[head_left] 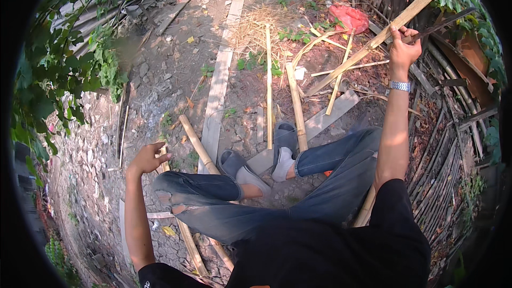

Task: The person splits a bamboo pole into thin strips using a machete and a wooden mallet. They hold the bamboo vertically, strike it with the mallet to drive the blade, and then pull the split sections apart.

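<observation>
My right hand (404,49), with a metal watch on its wrist, is raised at the upper right and closed around a long dark-bladed knife (448,23). The blade points up and to the right. A long pale bamboo pole (421,4) slants past its fingertips; whether the fingers also grip the pole I cannot tell. My left hand (149,159) hovers beside my left knee, fingers apart and holding nothing. Just by its fingertips a split bamboo strip (163,164) shows, partly hidden by the hand and my leg.
Around my slippered feet lie bamboo pieces (296,108), a thin strip (269,85) and a grey plank (220,82). Beyond them are straw shavings (258,26) and a red plastic bag (349,18). Stacked sticks (431,168) line the right; leafy vines (104,66) hang left.
</observation>
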Action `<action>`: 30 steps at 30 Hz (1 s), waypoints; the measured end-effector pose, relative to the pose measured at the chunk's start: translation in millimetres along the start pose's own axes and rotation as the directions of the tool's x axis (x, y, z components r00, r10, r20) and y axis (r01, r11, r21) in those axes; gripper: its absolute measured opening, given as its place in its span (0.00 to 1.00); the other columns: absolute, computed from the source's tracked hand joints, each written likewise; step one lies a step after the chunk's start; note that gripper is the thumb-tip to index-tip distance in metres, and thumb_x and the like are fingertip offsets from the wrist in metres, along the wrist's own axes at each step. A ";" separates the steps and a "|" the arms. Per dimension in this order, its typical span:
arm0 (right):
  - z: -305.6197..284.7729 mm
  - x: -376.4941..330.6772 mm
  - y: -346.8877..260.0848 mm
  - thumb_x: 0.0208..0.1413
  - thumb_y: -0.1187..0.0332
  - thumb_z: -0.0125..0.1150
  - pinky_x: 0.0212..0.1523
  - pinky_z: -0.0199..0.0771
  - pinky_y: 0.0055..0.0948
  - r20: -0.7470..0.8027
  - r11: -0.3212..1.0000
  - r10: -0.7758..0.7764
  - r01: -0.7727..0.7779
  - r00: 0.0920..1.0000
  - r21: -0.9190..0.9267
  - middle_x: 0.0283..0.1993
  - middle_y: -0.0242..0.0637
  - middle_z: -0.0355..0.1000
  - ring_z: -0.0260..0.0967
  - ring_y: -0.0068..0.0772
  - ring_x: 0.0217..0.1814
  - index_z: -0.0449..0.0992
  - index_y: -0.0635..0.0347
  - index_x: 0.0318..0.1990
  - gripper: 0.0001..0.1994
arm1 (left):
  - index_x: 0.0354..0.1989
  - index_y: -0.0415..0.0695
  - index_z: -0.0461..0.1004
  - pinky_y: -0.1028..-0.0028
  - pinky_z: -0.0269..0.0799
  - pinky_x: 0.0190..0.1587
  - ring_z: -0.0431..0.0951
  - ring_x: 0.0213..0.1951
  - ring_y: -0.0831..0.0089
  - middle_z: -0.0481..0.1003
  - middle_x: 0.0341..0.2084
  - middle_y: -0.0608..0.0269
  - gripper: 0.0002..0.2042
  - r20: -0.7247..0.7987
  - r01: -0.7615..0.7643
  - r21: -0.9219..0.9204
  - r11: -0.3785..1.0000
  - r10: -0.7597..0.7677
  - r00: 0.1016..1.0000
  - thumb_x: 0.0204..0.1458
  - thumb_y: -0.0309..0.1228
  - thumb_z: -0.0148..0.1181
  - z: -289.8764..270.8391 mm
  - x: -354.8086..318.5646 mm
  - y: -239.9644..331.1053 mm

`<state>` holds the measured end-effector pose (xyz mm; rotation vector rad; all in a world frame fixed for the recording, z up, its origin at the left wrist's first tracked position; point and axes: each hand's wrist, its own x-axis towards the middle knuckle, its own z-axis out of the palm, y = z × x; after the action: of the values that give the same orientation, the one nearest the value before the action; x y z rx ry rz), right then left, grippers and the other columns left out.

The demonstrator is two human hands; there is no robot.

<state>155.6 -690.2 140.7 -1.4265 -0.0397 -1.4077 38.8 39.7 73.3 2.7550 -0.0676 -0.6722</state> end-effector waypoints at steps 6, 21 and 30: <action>-20.9 34.0 42.7 0.53 0.82 0.70 0.46 0.76 0.25 0.246 0.992 0.072 -0.044 0.967 -0.115 0.43 0.39 0.77 0.73 0.23 0.43 0.66 0.59 0.33 0.15 | 0.60 0.33 0.73 0.60 0.77 0.55 0.81 0.53 0.50 0.78 0.54 0.43 0.28 -0.193 -0.164 0.042 0.986 0.169 0.967 0.57 0.43 0.66 27.1 35.0 16.7; 61.8 -293.9 78.0 0.46 0.71 0.76 0.38 0.74 0.32 0.443 0.668 0.738 -0.454 0.510 -0.590 0.29 0.34 0.76 0.73 0.30 0.31 0.78 0.65 0.39 0.14 | 0.09 0.41 0.63 0.73 0.54 0.20 0.61 0.11 0.75 0.62 0.07 0.65 0.33 -0.544 -0.271 -0.834 -0.481 0.636 0.547 0.59 0.51 0.65 50.5 -100.0 421.8; 78.8 -440.0 102.5 0.42 0.60 0.78 0.47 0.75 0.45 0.521 0.620 0.779 -0.303 0.349 -0.723 0.35 0.57 0.79 0.78 0.57 0.41 0.79 0.69 0.38 0.23 | 0.03 0.47 0.63 0.63 0.59 0.58 0.69 0.16 0.71 0.63 0.05 0.69 0.27 -0.623 -0.447 -0.779 -0.440 0.624 0.471 0.44 0.45 0.69 36.4 -95.0 444.6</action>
<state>146.0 -409.2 -221.6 -2.1704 0.2644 -0.0155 -50.8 -383.1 219.2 0.7876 -0.7439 -0.2622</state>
